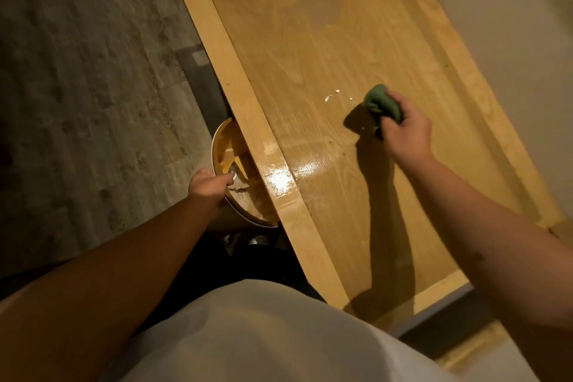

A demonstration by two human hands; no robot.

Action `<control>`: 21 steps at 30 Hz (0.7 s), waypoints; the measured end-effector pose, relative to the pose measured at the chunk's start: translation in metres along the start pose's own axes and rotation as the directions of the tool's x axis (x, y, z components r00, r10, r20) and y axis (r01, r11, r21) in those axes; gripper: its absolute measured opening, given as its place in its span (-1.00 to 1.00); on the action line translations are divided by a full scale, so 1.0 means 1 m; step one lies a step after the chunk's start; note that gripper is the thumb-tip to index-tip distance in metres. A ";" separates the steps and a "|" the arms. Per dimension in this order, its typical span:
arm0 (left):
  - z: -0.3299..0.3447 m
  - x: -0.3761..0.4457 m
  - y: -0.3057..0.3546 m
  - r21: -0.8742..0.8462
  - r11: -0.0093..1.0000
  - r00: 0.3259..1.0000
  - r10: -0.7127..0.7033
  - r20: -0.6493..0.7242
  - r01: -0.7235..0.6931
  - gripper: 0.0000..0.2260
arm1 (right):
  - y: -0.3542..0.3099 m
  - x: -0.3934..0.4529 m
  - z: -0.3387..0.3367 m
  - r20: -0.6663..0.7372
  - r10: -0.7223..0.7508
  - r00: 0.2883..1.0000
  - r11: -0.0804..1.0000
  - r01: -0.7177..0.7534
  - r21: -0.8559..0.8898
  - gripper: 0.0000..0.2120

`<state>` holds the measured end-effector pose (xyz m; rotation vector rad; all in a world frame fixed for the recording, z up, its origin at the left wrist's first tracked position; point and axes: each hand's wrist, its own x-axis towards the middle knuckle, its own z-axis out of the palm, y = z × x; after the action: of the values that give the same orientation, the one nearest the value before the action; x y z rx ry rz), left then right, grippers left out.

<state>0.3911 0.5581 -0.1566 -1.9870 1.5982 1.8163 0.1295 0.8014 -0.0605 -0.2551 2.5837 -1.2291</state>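
Clutches crumpled green cloth point(377, 98) in right hand point(406, 130) on glossy wooden tabletop point(310, 40); small white crumbs point(328, 98) just left of it; grips round white bowl point(224, 139) with left hand point(204, 184) under near-left edge.

Ahead of our right hand point(406, 130) and its cloth point(381, 102), the counter point(310, 25) runs on as open wood, with only a few crumbs point(328, 98) just left of the cloth. The wall point(511, 25) shuts the right side. At the left edge, our left hand point(204, 184) and the bowl point(223, 139) block the way; the floor point(77, 87) beyond is open.
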 end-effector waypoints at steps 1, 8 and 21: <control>0.001 0.000 0.000 -0.005 1.000 1.000 -0.009 0.003 0.009 -0.81 | 0.007 0.013 -0.014 -0.028 0.006 1.000 1.000 -0.006 -0.027 -0.46; 0.001 -0.003 0.004 0.004 1.000 0.999 -0.020 0.029 0.019 -0.72 | 0.059 0.064 -0.039 0.116 0.073 0.990 0.887 -0.012 -0.461 -0.39; 0.003 -0.002 0.008 0.011 1.000 0.999 -0.021 0.032 0.021 -0.78 | 0.038 0.009 0.029 0.272 0.012 0.962 0.832 0.141 -0.536 -0.31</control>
<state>0.3842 0.5578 -0.1516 -1.9526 1.5690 1.8186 0.1286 0.8014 -0.1091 -0.5817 2.6360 -0.3861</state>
